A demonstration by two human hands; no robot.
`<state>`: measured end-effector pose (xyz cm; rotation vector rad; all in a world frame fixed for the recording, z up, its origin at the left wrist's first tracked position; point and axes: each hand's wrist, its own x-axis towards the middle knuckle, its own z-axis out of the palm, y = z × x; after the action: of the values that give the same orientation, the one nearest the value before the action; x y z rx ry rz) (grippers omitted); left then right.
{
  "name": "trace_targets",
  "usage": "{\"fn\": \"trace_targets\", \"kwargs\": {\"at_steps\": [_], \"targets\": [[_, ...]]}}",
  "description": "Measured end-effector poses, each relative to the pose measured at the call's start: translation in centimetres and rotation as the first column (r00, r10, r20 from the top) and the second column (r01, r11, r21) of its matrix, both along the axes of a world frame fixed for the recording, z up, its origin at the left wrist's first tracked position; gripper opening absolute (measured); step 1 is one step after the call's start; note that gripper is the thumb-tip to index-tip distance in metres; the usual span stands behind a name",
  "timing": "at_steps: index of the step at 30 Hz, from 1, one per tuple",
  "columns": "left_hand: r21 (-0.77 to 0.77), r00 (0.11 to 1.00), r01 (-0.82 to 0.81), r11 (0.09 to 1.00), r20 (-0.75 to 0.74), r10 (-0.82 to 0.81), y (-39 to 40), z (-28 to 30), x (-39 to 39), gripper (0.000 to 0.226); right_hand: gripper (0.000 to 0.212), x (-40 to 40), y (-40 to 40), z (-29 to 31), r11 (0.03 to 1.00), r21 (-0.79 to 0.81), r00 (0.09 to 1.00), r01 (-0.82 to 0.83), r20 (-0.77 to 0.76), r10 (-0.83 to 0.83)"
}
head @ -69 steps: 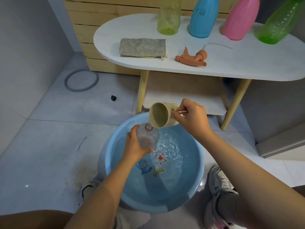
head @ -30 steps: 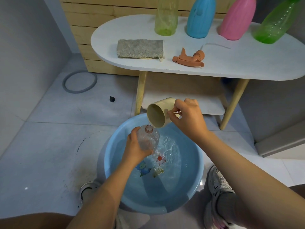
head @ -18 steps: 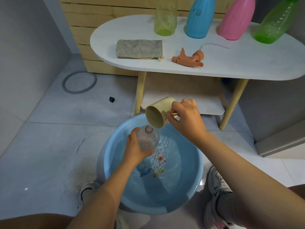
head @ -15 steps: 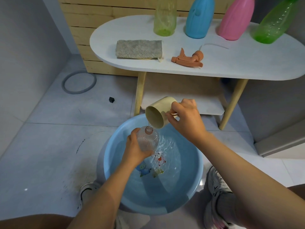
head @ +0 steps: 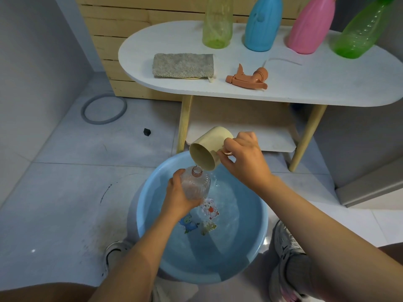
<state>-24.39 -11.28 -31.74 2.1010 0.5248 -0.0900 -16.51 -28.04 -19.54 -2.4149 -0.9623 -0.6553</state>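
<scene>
Tipping beige cup (head: 210, 149) over clear ribbed bottle (head: 196, 185), orange neck, uncapped

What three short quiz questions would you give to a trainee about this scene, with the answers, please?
1. True or false: the right hand tilts the beige cup over the mouth of the clear bottle.
2. The bottle is held above: A) the blue basin; B) a metal sink; C) a wooden stool.
3. Short answer: which hand grips the bottle?
Key: 1 true; 2 A; 3 the left hand.
</scene>
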Motion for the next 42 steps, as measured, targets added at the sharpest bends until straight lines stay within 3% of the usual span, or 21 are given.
{"fn": "trace_targets", "kwargs": {"at_steps": [18, 25, 30, 32, 34, 37, 40, 42], "targets": [[-0.009, 1.0, -0.003, 1.0, 0.007, 0.003, 0.0, 0.0, 0.0, 0.106, 0.021, -0.1, 0.0, -0.2, 0.999, -0.015, 0.995, -0.053, 0.089, 0.054], [-0.044, 0.999, -0.032, 0.999, 0.034, 0.034, 0.0, -0.1, 0.0, 0.105, 0.023, -0.1, -0.2, 0.0, 0.983, 0.155, 0.987, 0.093, -0.147, -0.07], [-0.099, 0.995, -0.065, 0.993, 0.063, 0.072, 0.4, -0.3, -0.3, 0.119, 0.024, 0.8, -0.9, -1.6, 0.914, 0.239, 0.855, 0.326, -0.487, -0.178], [-0.074, 0.993, -0.095, 0.993, 0.057, 0.099, 0.6, -0.5, -0.4, 0.12, 0.023, 1.3, -1.3, -3.1, 0.896, 0.17, 0.766, 0.41, -0.598, -0.238], [-0.055, 0.991, -0.119, 0.991, 0.054, 0.122, 0.9, -0.7, -0.5, 0.115, 0.021, 1.1, -1.5, -5.0, 0.914, -0.012, 0.725, 0.406, -0.605, -0.33], [-0.047, 0.985, -0.158, 0.986, 0.068, 0.161, 1.4, -1.1, -0.9, 0.111, 0.013, 0.1, -1.9, -8.2, 0.911, -0.29, 0.786, 0.292, -0.471, -0.402], [-0.061, 0.971, -0.212, 0.975, 0.095, 0.217, 2.2, -1.5, -1.3, 0.107, 0.008, -1.0, -1.5, -10.3, 0.816, -0.57, 0.863, 0.095, -0.362, -0.353], [-0.137, 0.961, -0.246, 0.959, 0.092, 0.26, 2.7, -1.7, -1.5, 0.102, 0.021, -1.4, -1.1, -11.1, 0.754, -0.657, 0.916, -0.001, -0.303, -0.262]]}}
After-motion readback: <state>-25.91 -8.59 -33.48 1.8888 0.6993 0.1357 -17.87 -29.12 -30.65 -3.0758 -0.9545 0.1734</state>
